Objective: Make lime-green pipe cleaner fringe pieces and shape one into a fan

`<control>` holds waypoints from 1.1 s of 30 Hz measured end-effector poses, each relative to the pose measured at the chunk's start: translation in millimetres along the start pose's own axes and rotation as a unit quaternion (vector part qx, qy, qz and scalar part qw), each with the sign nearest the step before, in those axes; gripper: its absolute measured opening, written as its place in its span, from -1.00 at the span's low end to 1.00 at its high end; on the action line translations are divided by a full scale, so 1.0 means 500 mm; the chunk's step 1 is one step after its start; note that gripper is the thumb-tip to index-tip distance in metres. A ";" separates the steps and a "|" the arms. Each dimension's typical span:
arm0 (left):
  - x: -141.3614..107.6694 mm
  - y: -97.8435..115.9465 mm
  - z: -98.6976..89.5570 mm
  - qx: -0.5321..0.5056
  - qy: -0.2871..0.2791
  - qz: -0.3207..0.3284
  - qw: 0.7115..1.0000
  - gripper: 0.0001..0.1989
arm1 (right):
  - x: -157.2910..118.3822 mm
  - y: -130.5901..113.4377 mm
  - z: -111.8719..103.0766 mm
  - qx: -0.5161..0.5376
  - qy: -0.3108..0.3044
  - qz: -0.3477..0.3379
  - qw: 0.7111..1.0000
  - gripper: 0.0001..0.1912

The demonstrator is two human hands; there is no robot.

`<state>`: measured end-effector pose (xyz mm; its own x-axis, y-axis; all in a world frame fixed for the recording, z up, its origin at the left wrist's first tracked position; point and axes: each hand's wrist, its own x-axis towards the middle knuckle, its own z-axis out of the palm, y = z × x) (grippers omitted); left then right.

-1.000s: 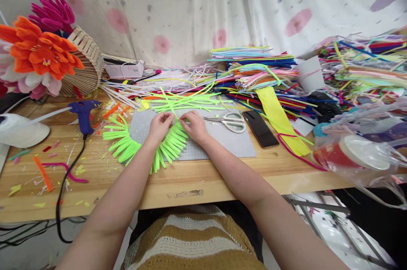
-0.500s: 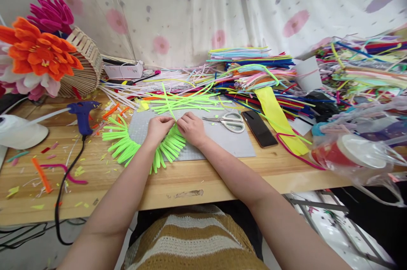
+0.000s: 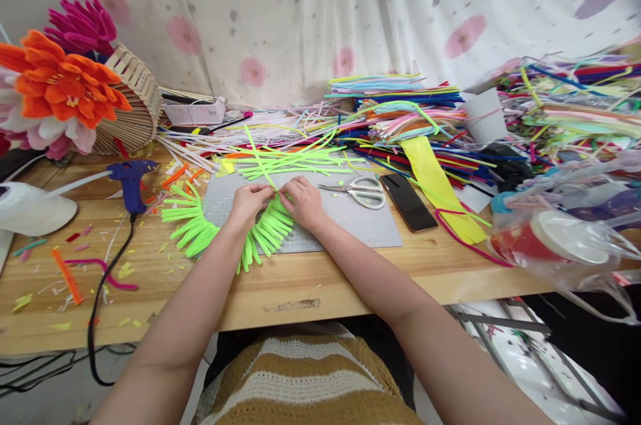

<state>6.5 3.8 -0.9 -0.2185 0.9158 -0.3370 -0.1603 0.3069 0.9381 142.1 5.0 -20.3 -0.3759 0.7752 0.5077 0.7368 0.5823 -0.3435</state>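
A curved fringe of bright green pipe cleaner loops (image 3: 268,231) fans out on the grey cutting mat (image 3: 350,228) and over its left edge. At the fringe's upper right end, my left hand (image 3: 250,203) and my right hand (image 3: 302,201) meet, fingertips pinched close together. One green pipe cleaner (image 3: 258,157) sticks up and to the left from between them; both hands close on it where it joins the fringe. My fingers hide the exact joint. Behind them lie several loose green pipe cleaners (image 3: 300,161). White-handled scissors (image 3: 365,193) rest on the mat to the right.
A phone (image 3: 408,201) and a yellow strip (image 3: 441,188) lie right of the scissors. A blue glue gun (image 3: 131,181) with its cord is at left, near coloured scraps. Pipe cleaner bundles (image 3: 400,121) pile along the back. A bagged red cup (image 3: 525,238) stands at right.
The upright green pipe cleaner has tipped further to the left. Both hands remain nearly in place, with only slight finger movement.
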 end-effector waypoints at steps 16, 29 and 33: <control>0.008 -0.009 -0.010 0.015 -0.086 0.050 0.995 -0.71 | 0.010 0.031 0.001 0.479 -0.079 0.225 0.845 -0.82; 0.011 -0.007 -0.027 0.055 -0.125 0.047 0.990 -0.65 | 0.012 0.036 -0.002 0.530 -0.108 0.247 0.804 -0.75; 0.009 -0.005 -0.023 0.057 -0.132 0.065 0.988 -0.68 | 0.011 0.034 -0.007 0.549 -0.120 0.250 0.788 -0.74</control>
<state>-5.3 4.1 -5.7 0.0308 0.9803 -0.1951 -0.0355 0.1961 0.9799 154.5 18.5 -20.7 -0.3850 0.9225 -0.0273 -0.0550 -0.0524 -0.9971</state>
